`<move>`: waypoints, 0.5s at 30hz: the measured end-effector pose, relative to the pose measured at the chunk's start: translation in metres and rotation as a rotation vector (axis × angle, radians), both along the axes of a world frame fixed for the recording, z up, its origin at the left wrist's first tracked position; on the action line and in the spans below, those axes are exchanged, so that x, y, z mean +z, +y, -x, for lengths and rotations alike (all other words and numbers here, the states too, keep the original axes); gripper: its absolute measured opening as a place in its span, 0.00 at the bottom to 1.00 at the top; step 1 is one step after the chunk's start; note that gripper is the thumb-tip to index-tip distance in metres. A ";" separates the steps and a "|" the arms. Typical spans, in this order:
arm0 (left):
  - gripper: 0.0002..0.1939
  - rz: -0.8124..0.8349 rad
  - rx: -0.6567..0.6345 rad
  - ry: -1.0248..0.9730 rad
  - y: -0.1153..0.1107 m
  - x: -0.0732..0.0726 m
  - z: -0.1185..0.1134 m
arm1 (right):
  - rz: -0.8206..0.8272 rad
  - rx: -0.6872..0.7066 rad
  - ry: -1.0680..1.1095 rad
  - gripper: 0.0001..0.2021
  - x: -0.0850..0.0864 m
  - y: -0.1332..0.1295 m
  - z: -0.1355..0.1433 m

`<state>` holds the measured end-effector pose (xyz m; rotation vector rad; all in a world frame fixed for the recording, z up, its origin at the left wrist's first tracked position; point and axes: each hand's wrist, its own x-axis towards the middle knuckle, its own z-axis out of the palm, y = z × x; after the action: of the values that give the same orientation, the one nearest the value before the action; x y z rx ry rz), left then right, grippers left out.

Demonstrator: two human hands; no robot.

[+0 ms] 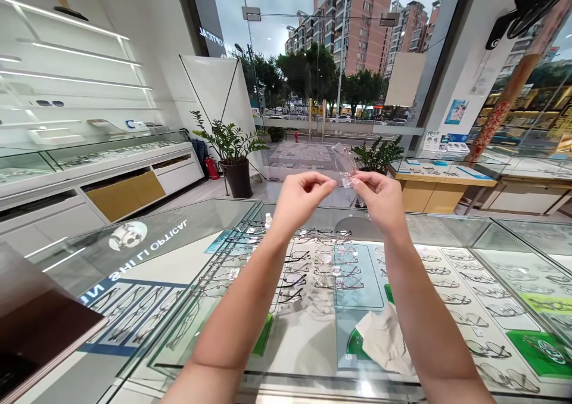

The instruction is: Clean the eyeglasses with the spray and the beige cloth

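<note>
Right hand [383, 198] is clamped on glasses [345, 161] by their lower end, likely sparing the lenses, above bench [308, 338] at 2 o'clock from left hand [306, 194], its fingertips together, nothing visible between; cloth [386, 338] lies at right hand's 6, likely for reach.

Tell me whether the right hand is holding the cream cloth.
No, the right hand holds eyeglasses, while the cream cloth lies on the display counter.
</note>
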<state>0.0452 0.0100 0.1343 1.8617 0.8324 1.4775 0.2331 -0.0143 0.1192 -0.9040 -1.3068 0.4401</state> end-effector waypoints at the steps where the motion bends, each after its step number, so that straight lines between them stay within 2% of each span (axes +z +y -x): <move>1: 0.15 0.033 -0.054 0.026 -0.002 -0.001 -0.003 | -0.039 -0.060 -0.049 0.07 -0.001 -0.001 0.004; 5: 0.16 0.088 -0.108 -0.015 0.003 -0.009 -0.012 | -0.158 -0.231 -0.288 0.07 -0.004 -0.008 0.023; 9: 0.15 0.093 -0.109 -0.030 0.014 -0.014 -0.011 | -0.163 -0.256 -0.444 0.11 -0.005 -0.014 0.031; 12: 0.12 0.037 -0.033 0.056 0.017 -0.012 -0.002 | -0.115 -0.207 -0.503 0.10 -0.003 -0.020 0.026; 15: 0.09 -0.075 0.091 0.285 0.018 -0.009 0.016 | -0.116 -0.220 -0.461 0.05 0.002 -0.027 0.017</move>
<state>0.0295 0.0278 0.1257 2.1493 1.0180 1.3301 0.2164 -0.0411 0.1212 -1.0749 -1.6077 -0.0225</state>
